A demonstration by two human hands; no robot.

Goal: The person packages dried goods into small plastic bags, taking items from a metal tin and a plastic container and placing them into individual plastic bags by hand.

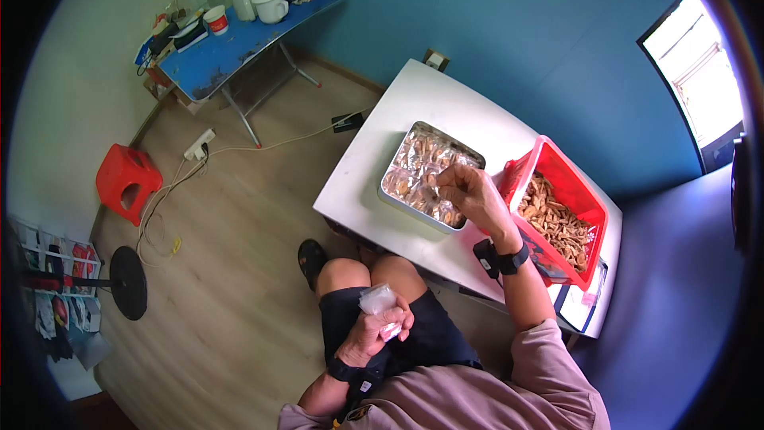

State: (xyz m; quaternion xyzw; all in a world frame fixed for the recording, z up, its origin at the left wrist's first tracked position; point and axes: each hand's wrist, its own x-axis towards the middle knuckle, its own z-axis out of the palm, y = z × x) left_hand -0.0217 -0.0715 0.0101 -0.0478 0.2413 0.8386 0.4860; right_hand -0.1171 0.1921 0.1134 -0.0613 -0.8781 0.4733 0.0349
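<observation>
My left hand (372, 333) is closed over my lap around a bundle of small clear plastic bags (377, 298), which stick out above the fingers. My right hand (471, 195) reaches over a rectangular metal tin (387, 197) with its thumb and fingers pinched at a small filled clear packet (432, 181). Several similar packets of brown dried pieces (426, 146) lie in rows inside the tin. Beside my right wrist stands a red plastic basket (598, 228) that holds loose brown dried strips (551, 219).
The tin and basket stand on a white table (358, 171) against the blue wall. A clipboard (583, 308) lies under the basket's near side. On the left are a red stool (127, 183), a power strip (199, 144) with cables, and a blue table (227, 52) bearing cups.
</observation>
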